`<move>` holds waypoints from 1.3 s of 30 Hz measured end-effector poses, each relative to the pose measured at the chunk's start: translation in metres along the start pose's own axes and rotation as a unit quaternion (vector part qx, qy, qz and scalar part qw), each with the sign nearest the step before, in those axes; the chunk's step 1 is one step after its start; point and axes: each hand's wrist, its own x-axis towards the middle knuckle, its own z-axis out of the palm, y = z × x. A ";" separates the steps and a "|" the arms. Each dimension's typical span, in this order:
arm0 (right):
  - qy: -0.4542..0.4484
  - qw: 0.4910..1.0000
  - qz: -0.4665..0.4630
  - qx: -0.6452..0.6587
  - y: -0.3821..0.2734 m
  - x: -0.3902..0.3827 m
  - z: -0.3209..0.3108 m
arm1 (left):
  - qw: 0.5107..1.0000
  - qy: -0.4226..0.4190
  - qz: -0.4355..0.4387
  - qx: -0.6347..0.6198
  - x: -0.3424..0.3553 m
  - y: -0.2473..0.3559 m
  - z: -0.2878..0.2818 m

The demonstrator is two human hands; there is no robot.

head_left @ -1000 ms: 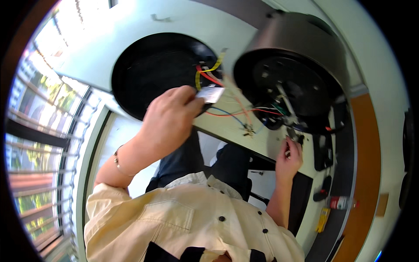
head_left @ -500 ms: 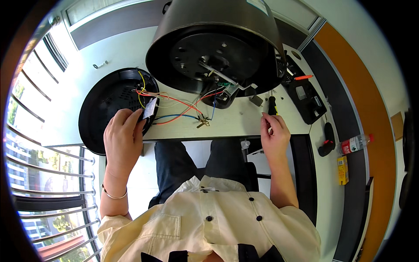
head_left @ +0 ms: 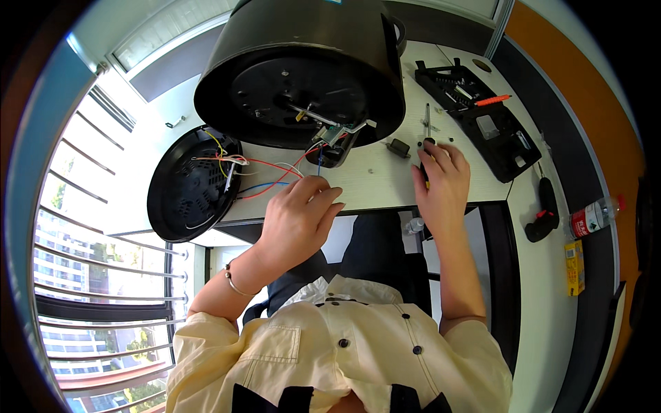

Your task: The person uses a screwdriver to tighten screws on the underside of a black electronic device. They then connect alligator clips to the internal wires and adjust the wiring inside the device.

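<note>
My left hand [head_left: 297, 215] is above the table edge, fingers loosely curled with tips apart and nothing visible in them. It covers part of the red, white and blue wires [head_left: 265, 184]. These run from a black round perforated cover [head_left: 186, 193] to a small circuit board [head_left: 330, 134] on the underside of a large dark pot-shaped appliance housing [head_left: 296, 82], which lies on its side. A metal plate [head_left: 229, 177] rests against the cover's rim. My right hand [head_left: 444, 182] closes around the handle of a screwdriver [head_left: 427, 124] lying on the table, shaft pointing away.
Right of the screwdriver lies an opened black tool case [head_left: 485, 124] with an orange pen-like tool [head_left: 493, 100] across it. A black block-shaped part [head_left: 398, 147] sits near the housing. Farther right are a red-and-black-handled tool [head_left: 542, 213], a bottle [head_left: 592, 217] and a yellow carton [head_left: 574, 267].
My left hand has let go of the metal plate at the cover and moved right, over the wires. My right hand has reached forward onto the screwdriver handle. The view has shifted.
</note>
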 end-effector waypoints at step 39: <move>-0.120 0.991 -0.048 0.033 0.028 0.006 0.046 | 0.986 0.129 0.097 0.046 -0.011 -0.008 0.048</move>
